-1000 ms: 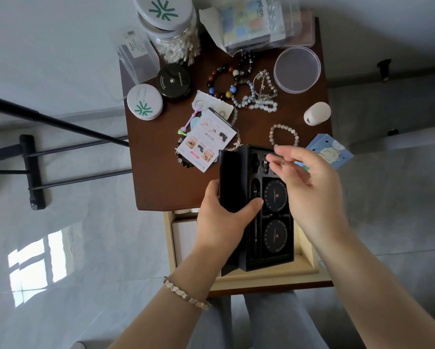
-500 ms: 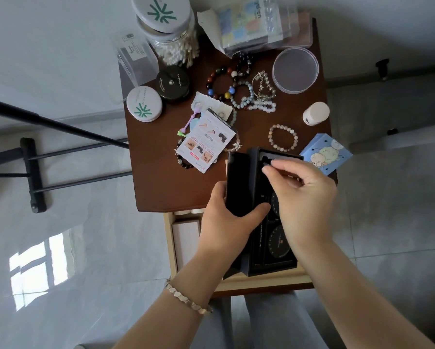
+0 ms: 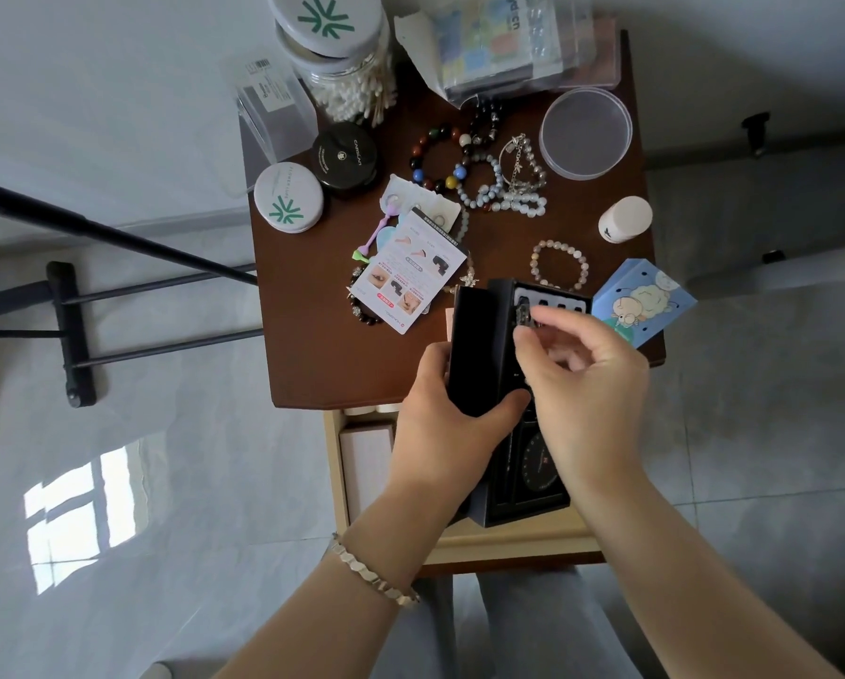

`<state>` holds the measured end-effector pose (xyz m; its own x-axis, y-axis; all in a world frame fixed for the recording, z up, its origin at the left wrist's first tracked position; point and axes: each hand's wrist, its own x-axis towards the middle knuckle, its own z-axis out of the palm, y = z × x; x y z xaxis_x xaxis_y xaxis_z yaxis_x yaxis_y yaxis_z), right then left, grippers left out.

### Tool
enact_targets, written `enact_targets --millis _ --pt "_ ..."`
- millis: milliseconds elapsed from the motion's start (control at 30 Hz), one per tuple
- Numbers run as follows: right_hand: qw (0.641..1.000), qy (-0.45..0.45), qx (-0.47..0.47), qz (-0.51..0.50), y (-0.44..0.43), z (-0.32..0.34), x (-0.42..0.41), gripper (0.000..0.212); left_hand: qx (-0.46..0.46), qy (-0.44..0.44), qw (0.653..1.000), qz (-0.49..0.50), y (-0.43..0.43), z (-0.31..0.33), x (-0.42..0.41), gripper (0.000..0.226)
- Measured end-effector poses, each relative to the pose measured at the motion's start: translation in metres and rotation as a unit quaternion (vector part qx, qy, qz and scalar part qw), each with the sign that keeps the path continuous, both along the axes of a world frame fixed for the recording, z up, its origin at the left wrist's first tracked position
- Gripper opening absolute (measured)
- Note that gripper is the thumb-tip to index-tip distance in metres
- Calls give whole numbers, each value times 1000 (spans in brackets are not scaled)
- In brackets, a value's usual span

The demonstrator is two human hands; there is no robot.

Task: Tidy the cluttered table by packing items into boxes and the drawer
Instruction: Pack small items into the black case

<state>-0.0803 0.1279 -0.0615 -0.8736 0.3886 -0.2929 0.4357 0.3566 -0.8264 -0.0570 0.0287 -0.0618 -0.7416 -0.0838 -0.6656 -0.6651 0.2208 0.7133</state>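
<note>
Black box (image 3: 474,355) — lengthwise toward table (image 3: 312,355), left hand (image 3: 440,433) gripping

I have one view, from a wide-angle camera worn on my head. It faces forward and steeply down, almost straight onto the tabletop (image 3: 312,365), whose far edge reaches the top of the frame. My left grip (image 3: 440,428) and right grip (image 3: 587,379) sit close under the lens, large at the centre, with my forearms running in from the bottom edge. The open drawer (image 3: 508,548) and my trouser legs (image 3: 523,624) lie below them. The pale floor (image 3: 116,482) fills both sides.
</note>
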Motion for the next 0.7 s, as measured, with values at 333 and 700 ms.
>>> enact_targets --millis 333,700 --pt "990 34 84 112 9 -6 10 26 8 0 999 53 -10 2 -3 37" --pt "980 -187 -40 44 34 -14 12 31 -55 -53 988 136 -29 -7 -12 49"
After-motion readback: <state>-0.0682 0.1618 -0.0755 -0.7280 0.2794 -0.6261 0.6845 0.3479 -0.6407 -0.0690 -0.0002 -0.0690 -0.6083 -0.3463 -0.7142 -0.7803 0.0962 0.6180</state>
